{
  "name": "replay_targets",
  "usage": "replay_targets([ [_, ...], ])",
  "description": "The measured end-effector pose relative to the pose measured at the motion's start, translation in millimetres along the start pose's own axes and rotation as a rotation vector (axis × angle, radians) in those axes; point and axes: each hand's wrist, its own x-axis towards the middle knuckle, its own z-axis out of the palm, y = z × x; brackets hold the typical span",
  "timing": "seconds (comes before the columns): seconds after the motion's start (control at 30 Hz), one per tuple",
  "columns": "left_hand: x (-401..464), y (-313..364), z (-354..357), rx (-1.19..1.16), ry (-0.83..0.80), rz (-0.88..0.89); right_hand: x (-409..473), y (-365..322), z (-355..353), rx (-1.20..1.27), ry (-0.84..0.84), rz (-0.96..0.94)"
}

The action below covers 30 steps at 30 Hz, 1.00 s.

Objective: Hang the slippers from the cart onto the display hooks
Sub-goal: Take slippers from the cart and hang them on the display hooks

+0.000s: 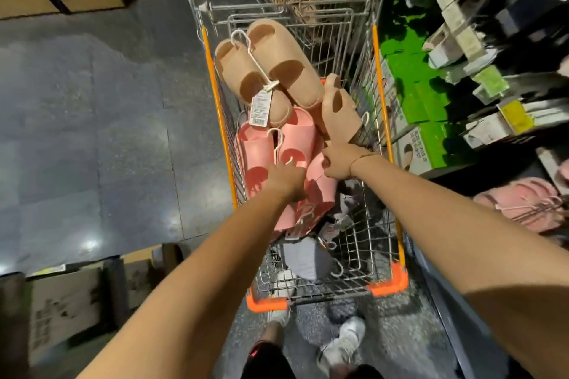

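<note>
Dark polished shop floor under orange-trimmed wire cart [388, 283]; left hand [286, 180] pinching white hanger of pink foam slippers [274, 151] (inside cart), right hand [338, 161] gripping tan slipper [338, 111].

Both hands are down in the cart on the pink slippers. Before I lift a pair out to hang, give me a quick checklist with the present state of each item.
1. Left hand on the pink pair: ok, fingers reach its white hanger.
2. Left hand's grip closed on the hanger: cannot tell, the fingertips are hidden.
3. Right hand has a hold: ok, fingers are curled on the other pink slipper.
4. Pink pair free to lift: not ok, the tan pair overlaps its far end.
5. Hanger hooks untangled: cannot tell, several lie crossed lower in the cart.
6. Display hook free: cannot tell, none is clearly in view.
</note>
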Motion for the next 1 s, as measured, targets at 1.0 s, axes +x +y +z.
replay_targets([
  [1.0,-29,-23,21,-0.458,0.318,0.218,-25,-20,88,0.137,0.254,0.006],
])
